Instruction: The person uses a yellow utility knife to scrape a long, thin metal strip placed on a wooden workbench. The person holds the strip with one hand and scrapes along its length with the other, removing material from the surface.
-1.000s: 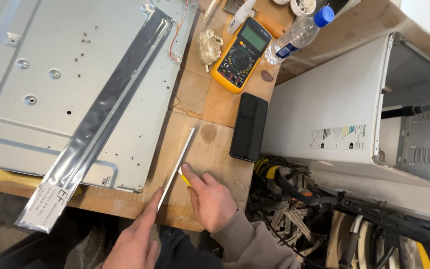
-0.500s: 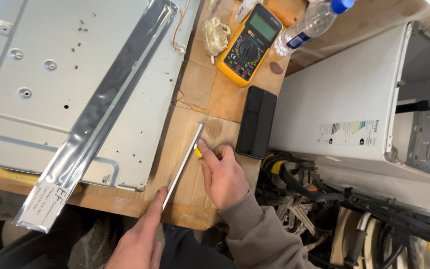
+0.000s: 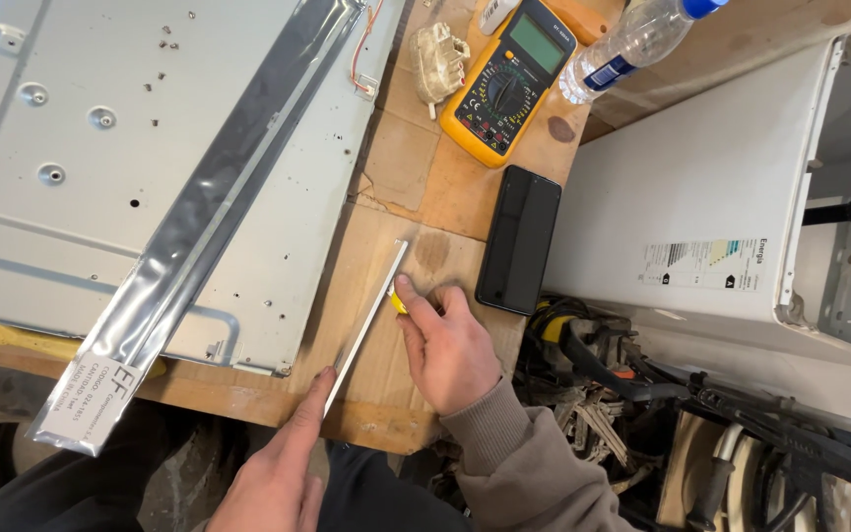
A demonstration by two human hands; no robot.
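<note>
A thin white strip (image 3: 371, 310) lies on the wooden bench (image 3: 445, 187), slanting from near me up to the right. My left hand (image 3: 283, 463) presses its near end with an extended finger. My right hand (image 3: 445, 345) is closed on a small yellow tool (image 3: 397, 302) whose tip rests against the strip's right edge, just above the middle of the strip.
A large grey metal panel (image 3: 61, 167) with a long silver foil-wrapped strip (image 3: 199, 227) across it covers the left. A black phone (image 3: 519, 239), a yellow multimeter (image 3: 504, 79) and a plastic bottle (image 3: 632, 44) lie beyond. A white appliance casing (image 3: 701, 207) and tangled cables (image 3: 632, 394) are on the right.
My right hand with the yellow tool has slid up along the strip, away from me. My left hand has stayed at the strip's near end.
</note>
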